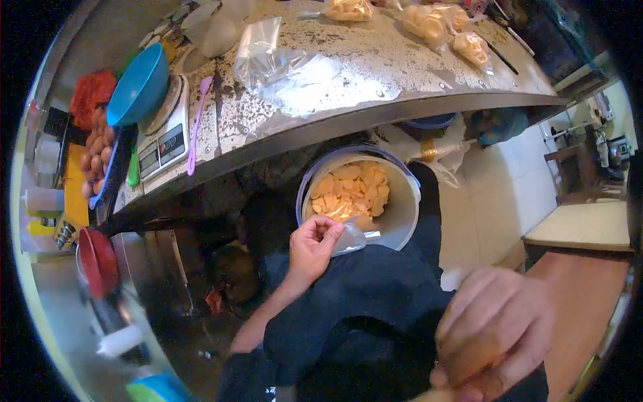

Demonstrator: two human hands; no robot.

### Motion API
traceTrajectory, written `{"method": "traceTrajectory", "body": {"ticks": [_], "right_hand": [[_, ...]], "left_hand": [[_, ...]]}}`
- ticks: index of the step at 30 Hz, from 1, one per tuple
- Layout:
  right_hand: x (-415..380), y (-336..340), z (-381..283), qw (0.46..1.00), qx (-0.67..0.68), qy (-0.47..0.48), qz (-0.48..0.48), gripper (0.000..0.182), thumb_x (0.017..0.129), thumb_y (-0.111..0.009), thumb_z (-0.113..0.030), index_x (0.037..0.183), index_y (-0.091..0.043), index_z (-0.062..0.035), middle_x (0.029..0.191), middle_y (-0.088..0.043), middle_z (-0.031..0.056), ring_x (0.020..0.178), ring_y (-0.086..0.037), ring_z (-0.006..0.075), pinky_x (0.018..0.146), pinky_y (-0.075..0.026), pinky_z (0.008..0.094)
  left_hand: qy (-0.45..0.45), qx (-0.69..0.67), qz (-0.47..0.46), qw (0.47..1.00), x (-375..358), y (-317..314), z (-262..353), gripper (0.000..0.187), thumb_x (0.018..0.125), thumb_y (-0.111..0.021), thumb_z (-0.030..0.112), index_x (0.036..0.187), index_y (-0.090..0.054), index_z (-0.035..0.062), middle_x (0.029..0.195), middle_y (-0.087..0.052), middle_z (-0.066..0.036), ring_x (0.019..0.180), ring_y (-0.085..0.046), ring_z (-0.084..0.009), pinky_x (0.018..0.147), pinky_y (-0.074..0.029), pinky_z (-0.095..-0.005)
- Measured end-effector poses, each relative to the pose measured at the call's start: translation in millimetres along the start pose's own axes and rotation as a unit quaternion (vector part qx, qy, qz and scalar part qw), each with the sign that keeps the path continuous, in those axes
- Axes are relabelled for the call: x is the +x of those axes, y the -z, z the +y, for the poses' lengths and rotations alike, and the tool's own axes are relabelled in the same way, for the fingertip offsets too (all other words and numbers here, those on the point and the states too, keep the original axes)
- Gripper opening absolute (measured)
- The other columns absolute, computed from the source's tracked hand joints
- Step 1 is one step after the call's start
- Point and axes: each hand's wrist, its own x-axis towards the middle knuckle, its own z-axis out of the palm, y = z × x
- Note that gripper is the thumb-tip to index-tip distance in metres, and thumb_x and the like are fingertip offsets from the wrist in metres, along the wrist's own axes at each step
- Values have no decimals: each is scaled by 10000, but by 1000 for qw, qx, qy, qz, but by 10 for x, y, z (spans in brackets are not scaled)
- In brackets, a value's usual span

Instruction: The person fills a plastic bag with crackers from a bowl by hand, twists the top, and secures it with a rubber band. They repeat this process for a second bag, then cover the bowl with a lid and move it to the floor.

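Between thumb and fingers, my left hand (313,249) pinches a clear plastic bag (351,240) at the near rim of a bucket. The white bucket (403,201) stands in front of my lap and holds many thin yellow-orange chips (349,191). Raised close to the camera at lower right, my right hand (495,328) is slightly blurred. Its fingers are curled closed, and what they hold, if anything, is hidden.
On the worktop (234,120) lie loose clear bags (288,74), filled bags of chips (425,25), a digital scale (164,149), a purple spoon (199,124) and a blue bowl (139,86). Eggs (98,153) sit at left. A wooden bench (581,311) stands at right.
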Motion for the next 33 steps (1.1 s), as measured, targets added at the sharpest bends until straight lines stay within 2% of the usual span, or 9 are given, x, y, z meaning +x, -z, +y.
{"method": "traceTrajectory", "body": {"ticks": [7,8,10,16,19,21,27,29,33], "right_hand": [[-213,104,523,978,-197,44,56,286,780,-776,-200,1003,-689,-42,893,-664,155,649,-638,215,582,-520,333],[-221,164,487,932,-253,-260,12,554,707,-822,-318,1140,-634,-28,946,-651,138,772,-644,219,714,-527,352],[-640,180,1000,865,-359,-348,-35,787,670,-832,-390,1304,-513,-49,1153,-593,152,924,-628,288,815,-512,373],[-1376,261,1750,812,-420,-405,-15,225,764,-731,-150,950,-639,-62,872,-643,115,789,-631,346,678,-511,383],[-1402,353,1825,805,-442,-396,16,143,793,-729,-150,841,-639,-49,763,-652,80,692,-636,301,611,-493,377],[-1447,570,1992,831,-192,-521,-30,176,817,-740,-182,879,-654,-42,801,-675,44,691,-644,232,595,-493,359],[-1496,959,2818,768,-242,-590,-56,699,770,-756,-426,1309,-516,-51,1300,-558,184,1213,-527,317,998,-431,375],[-1519,938,3187,590,-490,-592,-248,737,778,-739,-401,1359,-459,-42,1336,-530,179,1261,-486,339,1031,-409,376],[-1892,649,3324,667,-543,-493,-131,567,822,-601,-211,1363,-477,-97,1351,-510,184,1249,-480,365,1001,-434,424]], "left_hand": [[-37,18,29,999,-20,56,152,121,863,-711,100,877,-643,1,751,-618,11,653,-532,-45,617,-441,-200],[-4,5,20,1000,-20,63,196,118,862,-711,93,882,-645,-4,769,-634,0,672,-555,-50,632,-457,-203],[10,-67,17,998,-5,29,80,117,862,-711,91,876,-644,-5,787,-647,-10,692,-571,-54,645,-470,-209],[91,-246,-59,963,9,107,-11,125,918,-641,132,928,-605,13,828,-671,-60,772,-634,-125,762,-524,-278],[125,-486,-130,855,22,102,-149,146,953,-582,193,957,-556,49,877,-656,-78,847,-638,-176,843,-522,-351],[175,-514,-153,826,19,112,-176,171,958,-559,244,955,-522,77,902,-622,-72,871,-614,-191,881,-505,-387],[128,-409,-162,889,22,203,-177,158,934,-581,62,1064,-491,65,888,-597,-57,835,-593,-156,845,-507,-321],[161,-299,-160,927,-12,222,-24,292,889,-634,25,1140,-485,28,930,-615,-59,846,-607,-134,820,-514,-282],[121,-159,-198,960,-64,237,77,373,853,-675,9,1184,-506,-17,996,-634,-56,867,-606,-99,810,-502,-240]]}}
